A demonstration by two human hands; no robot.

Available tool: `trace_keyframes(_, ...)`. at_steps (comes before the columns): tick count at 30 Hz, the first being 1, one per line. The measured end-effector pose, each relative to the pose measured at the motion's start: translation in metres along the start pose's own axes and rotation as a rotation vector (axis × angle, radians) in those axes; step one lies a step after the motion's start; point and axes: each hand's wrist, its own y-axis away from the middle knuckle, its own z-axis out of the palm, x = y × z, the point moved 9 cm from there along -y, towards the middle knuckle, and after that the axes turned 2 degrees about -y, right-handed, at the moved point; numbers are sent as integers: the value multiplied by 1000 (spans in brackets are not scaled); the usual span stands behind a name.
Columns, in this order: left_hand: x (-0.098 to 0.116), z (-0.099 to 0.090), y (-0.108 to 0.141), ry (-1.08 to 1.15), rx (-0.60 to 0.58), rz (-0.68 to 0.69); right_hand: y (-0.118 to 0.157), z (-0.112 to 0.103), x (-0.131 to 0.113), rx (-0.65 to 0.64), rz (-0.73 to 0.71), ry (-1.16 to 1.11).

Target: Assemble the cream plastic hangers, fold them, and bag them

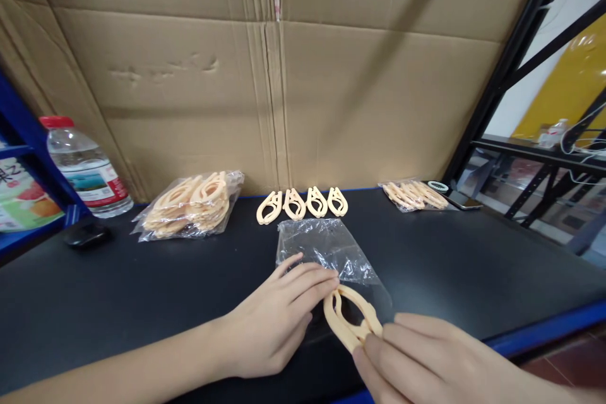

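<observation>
My right hand (416, 360) grips one end of a peach plastic piece that looks like a folded travel hanger (335, 322), tilted over the near part of the table. At its other end, the fingers of my left hand (279, 315) are closed at the edge of a clear plastic bag (315, 240). The bag lies flat on the table beyond my hands. Whether my left fingertips also pinch the hanger is hard to see. Behind the bag several matching folded hangers (317, 202) stand in a row.
A full clear bag of folded hangers (189, 205) lies at the left, and a flatter bagged stack (414, 194) at the right. A water bottle (88, 167) and a black object (88, 235) are far left. Cardboard (189, 76) walls the back of the black table (473, 265).
</observation>
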Motion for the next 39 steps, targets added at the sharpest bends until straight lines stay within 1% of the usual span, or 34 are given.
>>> trace_keyframes(2,0,-1,0,8,15,8,-10,1,-3,40,-46,64)
trace_keyframes(4,0,-1,1,7,30,14,-19,8,-4,66,-52,100)
trace_keyframes(5,0,-1,2,5,36,15,-22,14,-4,56,-44,110)
trace_keyframes(8,0,-1,3,1,37,21,-29,34,2,-26,19,135)
trace_keyframes(11,1,0,2,-1,23,14,-30,46,9,-75,64,148)
trace_keyframes(16,0,-2,0,3,16,-10,-29,57,21,-148,102,133)
trace_keyframes(20,2,-3,0,-6,20,11,-29,62,37,-150,162,209)
trace_keyframes(24,1,-3,2,7,49,20,-21,69,52,-167,200,242)
trace_keyframes(27,0,-3,3,11,59,19,-11,66,61,-176,229,179)
trace_keyframes(29,0,-2,3,10,58,21,-5,61,64,-208,223,10)
trace_keyframes(31,0,-2,2,9,54,25,-1,54,63,-248,199,-206)
trace_keyframes(33,0,-1,2,9,51,26,3,46,60,-278,194,-364)
trace_keyframes(35,-1,-1,2,14,50,15,8,38,60,-276,226,-406)
trace_keyframes(39,-3,-1,1,29,37,-16,23,20,61,-228,274,-365)
